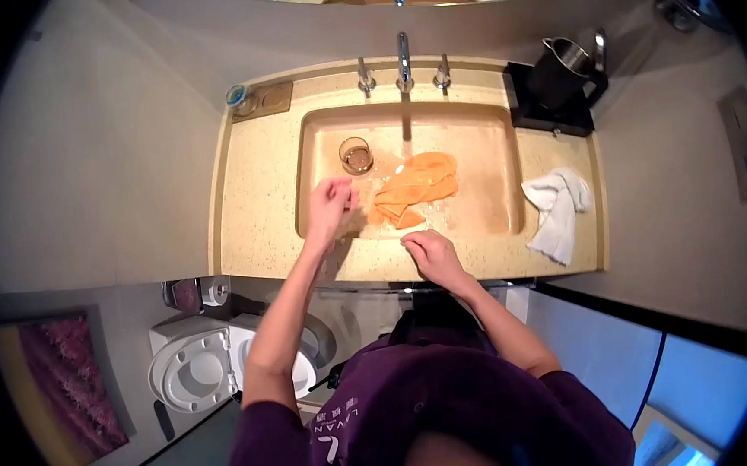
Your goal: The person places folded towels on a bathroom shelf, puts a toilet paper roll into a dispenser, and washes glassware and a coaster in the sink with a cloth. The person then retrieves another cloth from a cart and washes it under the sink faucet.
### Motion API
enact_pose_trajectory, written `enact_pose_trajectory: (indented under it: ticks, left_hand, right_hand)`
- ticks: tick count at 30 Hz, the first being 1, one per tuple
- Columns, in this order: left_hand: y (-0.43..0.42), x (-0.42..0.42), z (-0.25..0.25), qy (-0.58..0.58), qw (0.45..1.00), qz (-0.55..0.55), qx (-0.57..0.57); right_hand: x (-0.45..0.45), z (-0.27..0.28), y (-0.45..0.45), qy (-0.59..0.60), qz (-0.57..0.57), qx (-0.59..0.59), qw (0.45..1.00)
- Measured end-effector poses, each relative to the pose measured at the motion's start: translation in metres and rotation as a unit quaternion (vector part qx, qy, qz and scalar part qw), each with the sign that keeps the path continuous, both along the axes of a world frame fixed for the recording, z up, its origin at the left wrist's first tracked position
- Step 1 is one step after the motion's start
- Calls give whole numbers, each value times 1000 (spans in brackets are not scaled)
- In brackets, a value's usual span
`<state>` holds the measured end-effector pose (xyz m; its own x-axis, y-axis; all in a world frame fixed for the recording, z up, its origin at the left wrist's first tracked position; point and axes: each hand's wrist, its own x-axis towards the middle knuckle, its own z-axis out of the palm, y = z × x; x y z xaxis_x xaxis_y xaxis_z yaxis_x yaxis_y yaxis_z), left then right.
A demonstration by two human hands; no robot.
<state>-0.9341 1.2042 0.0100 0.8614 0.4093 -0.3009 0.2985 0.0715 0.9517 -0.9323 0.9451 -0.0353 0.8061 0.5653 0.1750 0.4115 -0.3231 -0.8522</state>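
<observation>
An orange cloth [418, 185] lies crumpled in the wet sink basin [490, 160]. My left hand [331, 208] is over the basin's left part, fingers loosely bent and apart, with nothing seen in it. Just behind it, a brownish glass [356, 155] stands in the basin, left of the cloth. My right hand [431, 253] is at the basin's front rim, below the cloth and apart from it. Its fingers are curled together, and nothing shows in them.
A faucet [404, 62] with two handles rises behind the basin. At the right are a black kettle [560, 73] on a black tray [554, 122] and a white towel [556, 214]. Back left sits a small glass [240, 98] on a tray [275, 99]. A toilet [194, 371] is lower left.
</observation>
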Motion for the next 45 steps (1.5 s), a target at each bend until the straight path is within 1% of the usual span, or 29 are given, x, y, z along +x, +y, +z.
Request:
enact_pose_trajectory:
  ticks: [2,4,6,8,9,10,11,12,14,15,16,17,18,22,26,28,29,30,32,34,35,37,38,39,40,41,42,44,45]
  left_hand:
    - [14,65,-5,-70,995,-33,66]
    - [33,134,-25,-36,964,-27,263]
    - [20,181,21,27,938,-14,344]
    - [27,236,-1,72,897,23,435]
    - [26,250,2,77,897,29,435]
    - [26,263,8,101,905,15,414]
    - [26,273,14,124,912,1,391]
    - [33,284,2,126,913,8,389]
    - [49,299,-31,79,958,-38,273]
    - [48,298,-32,67,972,-18,224]
    - [45,297,-31,70,972,-15,224]
    - [41,295,-29,71,961,-14,268]
    - [40,294,-26,71,948,-16,311]
    - [50,288,-15,69,928,-79,359]
    - [64,283,-10,56,935,-103,334]
    - [70,281,-15,15,918,-137,373]
    - [79,277,-21,-46,898,-164,405]
    - [84,275,-20,-47,900,-164,402]
    - [94,276,-14,-52,889,-226,394]
    - [109,276,-7,-55,893,-222,387]
    - [124,276,-4,-7,922,-237,308]
    - [159,260,20,55,905,-214,363]
    - [185,247,30,65,850,-171,494]
    - [216,240,29,108,829,-129,533]
    - [247,233,43,182,784,-126,580]
    - [277,229,38,227,757,-90,606]
    - [303,221,35,245,741,-89,619]
    - [366,216,-11,231,708,-122,656]
    - [371,209,-10,235,745,-150,606]
  right_hand:
    - [28,0,11,-24,28,-5,999]
    - [54,-7,16,16,6,5,1000]
    - [74,-14,14,36,12,8,999]
    - [89,-16,5,100,4,18,995]
    - [95,-31,0,62,5,26,998]
    - [98,-34,-7,64,12,24,998]
    - [101,-36,-14,95,0,-8,995]
    - [103,-37,-21,124,-13,-39,991]
    - [102,-51,-34,124,-16,-46,991]
    - [99,-59,-39,187,-38,-40,981]
    - [95,-67,-42,250,-61,-35,966]
    - [89,-76,-45,273,-73,-24,959]
    - [83,-75,-44,274,-73,-25,959]
    - [59,-62,-33,306,-110,3,946]
    - [47,-47,-9,296,-116,-18,948]
    - [44,-43,3,299,-117,-30,947]
    - [41,-41,15,286,-100,-64,951]
    - [42,-39,22,269,-84,-96,954]
    - [41,-40,29,257,-74,-114,957]
    - [42,-38,34,243,-65,-136,958]
    - [42,-38,36,230,-58,-148,960]
    - [42,-33,41,225,-60,-161,959]
    - [42,-29,44,226,-64,-162,958]
    - [41,-25,47,231,-66,-154,958]
    - [39,-23,51,237,-69,-146,958]
    - [38,-21,55,242,-73,-147,956]
    - [38,-19,60,209,-60,-149,965]
    - [36,-23,67,161,-37,-164,973]
    - [36,-20,74,146,-29,-169,974]
